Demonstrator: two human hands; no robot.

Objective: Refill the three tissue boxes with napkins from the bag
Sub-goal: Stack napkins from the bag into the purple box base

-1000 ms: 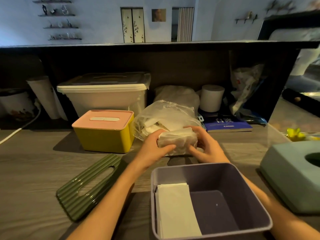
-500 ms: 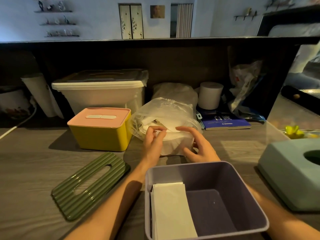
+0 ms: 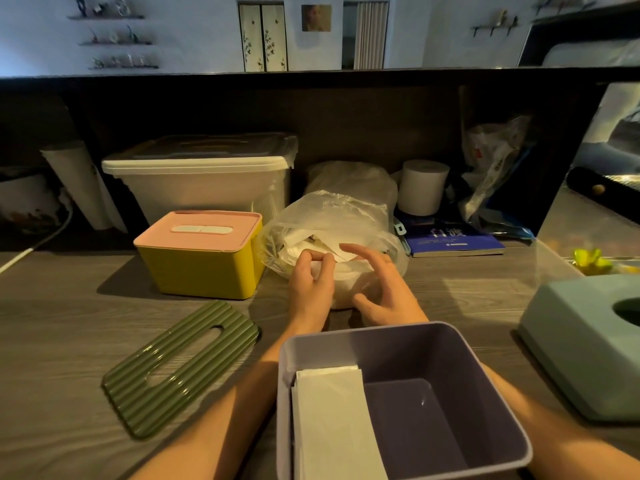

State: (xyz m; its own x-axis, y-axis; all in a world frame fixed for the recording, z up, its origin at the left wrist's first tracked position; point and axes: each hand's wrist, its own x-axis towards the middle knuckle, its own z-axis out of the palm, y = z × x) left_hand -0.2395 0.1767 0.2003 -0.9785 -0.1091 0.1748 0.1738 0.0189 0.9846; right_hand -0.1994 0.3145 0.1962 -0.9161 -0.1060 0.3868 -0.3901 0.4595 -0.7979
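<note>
1. The clear plastic bag [image 3: 332, 220] of white napkins [image 3: 301, 242] is sitting at the middle of the table [image 3: 69, 323], at 12 o'clock from the open purple box [image 3: 450, 344].
2. The left hand [image 3: 310, 289] is reaching into the mouth of the bag, its fingertips curling and pinching the napkins at their top edge.
3. The right hand [image 3: 381, 289] is hovering at 3 o'clock of the left one, fingers spread and loosely bent over the bag, thumb lying low against the plastic; it is gripping nothing that I can make out.
4. The purple box is standing lidless at 6 o'clock from the bag, nearest the person, and is holding a short stack of folded napkins [image 3: 332, 424] against its left wall.
5. The ribbed green lid [image 3: 180, 368] is lying flat on the table at 9 o'clock from the purple box.
6. The yellow box with the pink lid [image 3: 201, 254] is standing closed just at 9 o'clock of the bag.
7. The pale teal box [image 3: 581, 344] is sitting at 3 o'clock from the purple box, at the frame's edge.
8. Further out, at 12 o'clock, a white storage bin [image 3: 204, 181], a paper roll [image 3: 422, 187] and a blue book [image 3: 453, 239] are lining the back of the table.
</note>
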